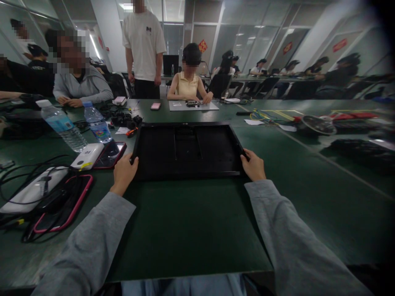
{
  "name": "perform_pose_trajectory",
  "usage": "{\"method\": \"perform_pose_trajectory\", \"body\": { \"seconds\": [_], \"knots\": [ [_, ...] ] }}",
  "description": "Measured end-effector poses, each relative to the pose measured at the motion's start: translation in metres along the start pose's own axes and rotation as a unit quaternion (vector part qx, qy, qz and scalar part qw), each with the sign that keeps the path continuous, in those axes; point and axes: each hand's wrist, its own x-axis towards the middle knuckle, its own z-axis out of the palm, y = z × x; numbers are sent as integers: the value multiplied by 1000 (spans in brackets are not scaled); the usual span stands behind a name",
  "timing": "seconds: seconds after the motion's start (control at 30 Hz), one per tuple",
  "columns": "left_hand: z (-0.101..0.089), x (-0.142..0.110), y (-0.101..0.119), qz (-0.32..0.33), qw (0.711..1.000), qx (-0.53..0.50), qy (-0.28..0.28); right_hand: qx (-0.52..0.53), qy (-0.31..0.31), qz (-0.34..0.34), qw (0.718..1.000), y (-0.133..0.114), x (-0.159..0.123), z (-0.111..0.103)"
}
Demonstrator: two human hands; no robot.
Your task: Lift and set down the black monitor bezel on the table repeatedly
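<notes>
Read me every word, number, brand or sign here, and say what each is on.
"01": on the white device near the bottles.
Possibly "M": on the white T-shirt at the back, too blurred to be sure.
Too small or blurred to read: labels on both bottles, print on the black shirt at back left, red signs at the back, pale mark on the black panel.
</notes>
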Motion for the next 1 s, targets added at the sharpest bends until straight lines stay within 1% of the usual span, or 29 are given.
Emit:
{"method": "perform_pose_trajectory", "body": {
  "seconds": [0.13,0.23,0.33,0.47,0.6,0.77,1.0],
  "knots": [
    [5,1,-3,-13,1000,-28,6,-3,15,-6,1000,-1,-1,2],
    [7,0,-4,-29,999,-42,-6,-6,19,-12,1000,1,-1,2],
    [7,1,-5,-22,999,-48,-10,-8,7,-13,1000,4,1,1],
    [6,1,-5,-12,999,-43,-11,-23,-20,-5,1000,3,1,-1],
    [4,-1,-3,-23,999,-36,-17,-25,-2,-1,1000,-2,-3,-1],
    [3,-3,1,-26,999,-30,-23,-20,5,2,1000,-3,-6,1],
    [3,-3,1,-27,999,-22,-36,-4,-14,14,1000,-1,-3,0]
  ]
}}
